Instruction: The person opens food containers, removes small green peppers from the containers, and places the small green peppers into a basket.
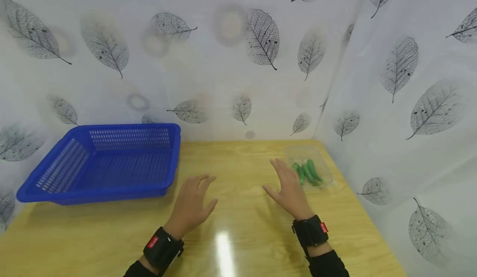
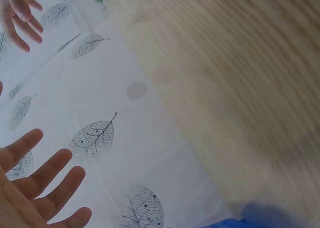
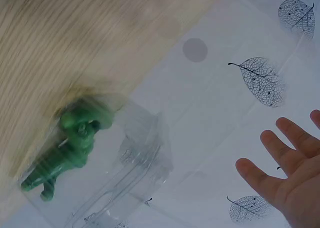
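Observation:
Both hands are held over the wooden table with fingers spread and nothing in them. My left hand (image 1: pixel 191 205) is just right of the blue plastic basket (image 1: pixel 172 157), thumb pointing right. My right hand (image 1: pixel 290 192) is beside a clear plastic container (image 1: pixel 326 161), and its fingers overlap the container's left side in the head view. Several green peppers (image 1: pixel 313 170) lie inside that container. From the right wrist, the peppers (image 3: pixel 75 143) show through the clear wall, apart from the fingers (image 3: pixel 257 178). In the left wrist view, the left fingers (image 2: pixel 55 193) are straight and apart.
The slotted basket takes up the table's back left and shows only its bare inside. White leaf-printed sheeting (image 1: pixel 216 82) stands along the back and the right side of the yellow wooden table (image 1: pixel 238 165). Black bands (image 1: pixel 310 230) are strapped round both wrists.

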### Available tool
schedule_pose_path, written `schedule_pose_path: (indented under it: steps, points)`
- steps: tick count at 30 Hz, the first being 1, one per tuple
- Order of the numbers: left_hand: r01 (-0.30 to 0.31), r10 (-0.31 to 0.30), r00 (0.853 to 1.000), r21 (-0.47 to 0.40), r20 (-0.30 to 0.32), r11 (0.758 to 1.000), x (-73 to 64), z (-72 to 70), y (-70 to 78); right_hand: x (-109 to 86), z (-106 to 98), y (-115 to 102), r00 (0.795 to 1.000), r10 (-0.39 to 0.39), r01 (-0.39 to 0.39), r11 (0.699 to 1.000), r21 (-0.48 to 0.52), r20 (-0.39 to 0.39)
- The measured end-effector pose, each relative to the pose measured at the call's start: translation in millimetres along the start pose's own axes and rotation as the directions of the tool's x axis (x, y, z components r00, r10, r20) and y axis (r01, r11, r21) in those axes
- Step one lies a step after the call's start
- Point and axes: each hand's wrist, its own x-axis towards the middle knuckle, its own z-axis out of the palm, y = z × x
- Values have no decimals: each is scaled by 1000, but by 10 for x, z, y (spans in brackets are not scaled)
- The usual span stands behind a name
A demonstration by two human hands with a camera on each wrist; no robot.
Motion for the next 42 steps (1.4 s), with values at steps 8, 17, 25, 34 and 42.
schedule_pose_path:
  steps: [8,17,25,34,42]
  points:
    - [15,-18,998,49,60,999,-15,-16,27,-30,-129,526,997,62,-67,990,-123,-45]
    - [42,-37,989,-31,141,999,-74,45,105,-134,-106,893,981,192,-187,941,-282,-11]
    - [36,-19,982,-88,186,995,-54,72,83,-161,-65,928,968,240,-211,937,-280,75]
    - [27,-6,972,-84,236,996,-22,40,74,-201,-45,760,974,93,-76,993,-89,206]
    - [-11,30,974,-86,224,996,51,67,46,-207,52,521,960,-101,99,995,20,260]
